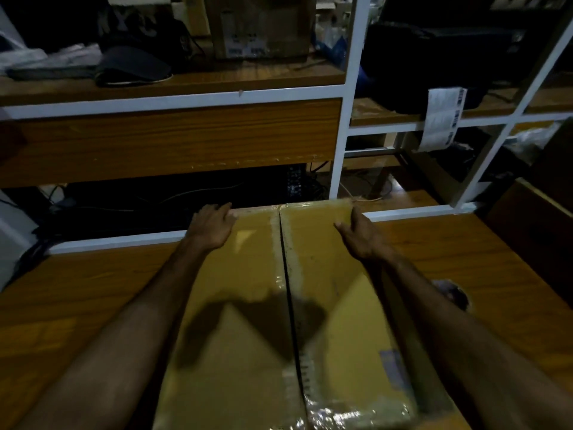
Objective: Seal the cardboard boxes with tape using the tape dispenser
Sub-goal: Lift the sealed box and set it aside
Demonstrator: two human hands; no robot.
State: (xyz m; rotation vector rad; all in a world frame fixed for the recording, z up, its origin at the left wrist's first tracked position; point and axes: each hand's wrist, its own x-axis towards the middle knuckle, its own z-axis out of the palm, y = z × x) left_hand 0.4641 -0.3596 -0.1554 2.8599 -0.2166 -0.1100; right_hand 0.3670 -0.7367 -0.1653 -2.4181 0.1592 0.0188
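Observation:
A long cardboard box (248, 321) lies on the wooden table in front of me, its two top flaps closed with a dark seam running down the middle. Strips of old clear tape show along the seam and at the near end. My left hand (212, 226) rests on the far left corner of the box, fingers curled over its edge. My right hand (361, 235) lies along the far right edge with straight fingers. No tape dispenser is in view.
The wooden table (77, 305) spreads to both sides of the box. A white-framed shelf unit (344, 119) stands behind, holding another cardboard box (260, 26), dark bags and a hanging strip of labels (440, 119). A small crumpled object (449, 290) lies beside my right forearm.

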